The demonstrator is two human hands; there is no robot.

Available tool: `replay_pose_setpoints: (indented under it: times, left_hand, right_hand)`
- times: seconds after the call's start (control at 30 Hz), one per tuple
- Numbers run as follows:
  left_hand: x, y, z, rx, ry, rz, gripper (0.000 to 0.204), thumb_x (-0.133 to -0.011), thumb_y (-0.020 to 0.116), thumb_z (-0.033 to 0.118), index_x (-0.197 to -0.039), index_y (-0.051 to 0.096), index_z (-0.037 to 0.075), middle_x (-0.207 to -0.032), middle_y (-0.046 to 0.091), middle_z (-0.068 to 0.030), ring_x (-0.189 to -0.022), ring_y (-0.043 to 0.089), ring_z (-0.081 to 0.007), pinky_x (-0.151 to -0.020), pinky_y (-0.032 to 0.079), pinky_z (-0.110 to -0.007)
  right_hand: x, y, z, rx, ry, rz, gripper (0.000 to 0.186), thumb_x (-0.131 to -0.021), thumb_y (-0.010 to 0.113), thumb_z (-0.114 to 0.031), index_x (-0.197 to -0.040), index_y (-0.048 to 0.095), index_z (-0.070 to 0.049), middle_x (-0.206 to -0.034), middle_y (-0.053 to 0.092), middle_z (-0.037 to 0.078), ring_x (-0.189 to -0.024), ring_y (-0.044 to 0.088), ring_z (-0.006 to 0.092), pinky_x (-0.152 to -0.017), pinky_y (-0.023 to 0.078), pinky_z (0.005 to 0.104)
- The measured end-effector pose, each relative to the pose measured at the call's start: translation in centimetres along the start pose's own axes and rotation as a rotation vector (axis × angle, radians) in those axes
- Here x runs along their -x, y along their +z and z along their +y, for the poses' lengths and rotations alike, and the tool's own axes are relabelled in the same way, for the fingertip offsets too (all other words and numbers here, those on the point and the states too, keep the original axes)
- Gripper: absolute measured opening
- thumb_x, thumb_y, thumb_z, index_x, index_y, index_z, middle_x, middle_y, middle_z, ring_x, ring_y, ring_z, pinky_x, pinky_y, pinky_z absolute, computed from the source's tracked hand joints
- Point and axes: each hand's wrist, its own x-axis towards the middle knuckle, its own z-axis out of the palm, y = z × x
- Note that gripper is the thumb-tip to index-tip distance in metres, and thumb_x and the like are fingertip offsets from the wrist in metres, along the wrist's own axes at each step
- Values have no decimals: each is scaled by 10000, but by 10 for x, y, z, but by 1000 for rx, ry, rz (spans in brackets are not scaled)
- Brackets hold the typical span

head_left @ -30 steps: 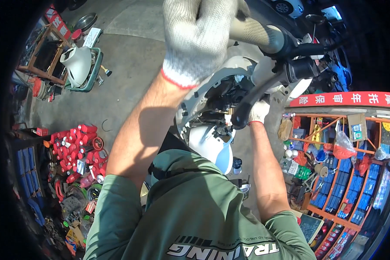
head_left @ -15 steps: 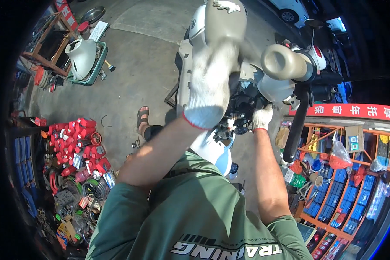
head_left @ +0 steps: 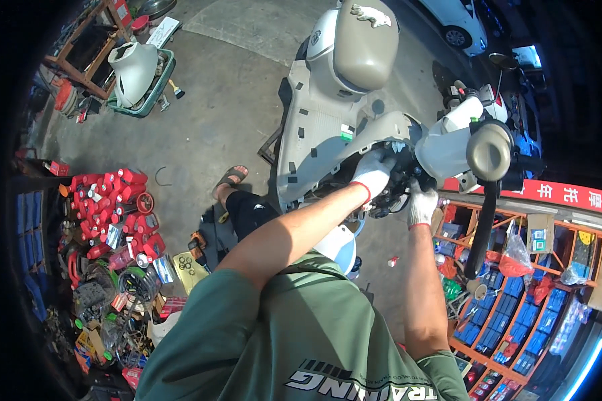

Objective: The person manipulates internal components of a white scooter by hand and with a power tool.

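A beige scooter (head_left: 297,134) stands in front of me, its front panel (head_left: 391,123) removed or opened around a dark cavity of parts (head_left: 398,194). My left hand (head_left: 376,172), in a white knit glove, reaches into that cavity with its fingers curled among the parts. My right hand (head_left: 421,200), gloved too, is closed at the right side of the same dark parts, below the pale steering housing (head_left: 441,154). What either hand holds is hidden. Above hangs the handlebar with a beige grip (head_left: 488,150) and a long black lever (head_left: 485,234).
At left lie red bottles (head_left: 120,214), a yellow card (head_left: 188,272), an orange power tool (head_left: 198,250) and a green tub (head_left: 160,90) with white bodywork. At right stands an orange rack (head_left: 528,304) of blue boxes. A white car (head_left: 451,20) is behind.
My left hand has come down from high beside the handlebar into the front cavity. The handlebar has shifted, and the scooter's seat and floorboard show. My right hand remains at the parts' right side.
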Motion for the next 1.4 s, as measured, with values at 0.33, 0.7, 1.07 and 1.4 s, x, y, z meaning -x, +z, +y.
replay_pose_setpoints:
  times: [0.33,0.7,1.07,1.4]
  left_hand:
    - [-60,49,-40,-375,-38,265,294,-846,580,292,-961,694,46,-990,663,-222,-947,628,-391,-823,504,-453]
    - [-73,49,-37,-192,-12,6,369,-856,521,255,-1142,595,34,-1164,597,-227,-1087,558,-383,-929,449,-439]
    - [-74,50,-38,-352,113,16,316,-799,528,120,-1084,640,40,-1106,634,-214,-1041,597,-368,-898,481,-432]
    - [-84,47,-48,-329,-18,-102,325,-857,482,178,-1112,623,34,-1158,614,-222,-1066,591,-366,-912,468,-448]
  right_hand:
    - [40,-9,2,-114,58,-21,127,-918,588,-54,-1026,624,1,-875,656,60,-671,596,110,-607,499,240]
    - [-28,-2,47,-426,415,4,130,-882,627,-214,-950,621,-103,-857,653,45,-681,589,231,-626,489,376]
    - [-20,18,10,-641,518,69,286,-939,572,-161,-1205,566,-55,-1018,640,98,-848,611,257,-713,530,370]
    - [-18,20,0,-452,486,206,222,-882,619,-109,-1085,631,-20,-898,657,86,-708,631,196,-578,525,318]
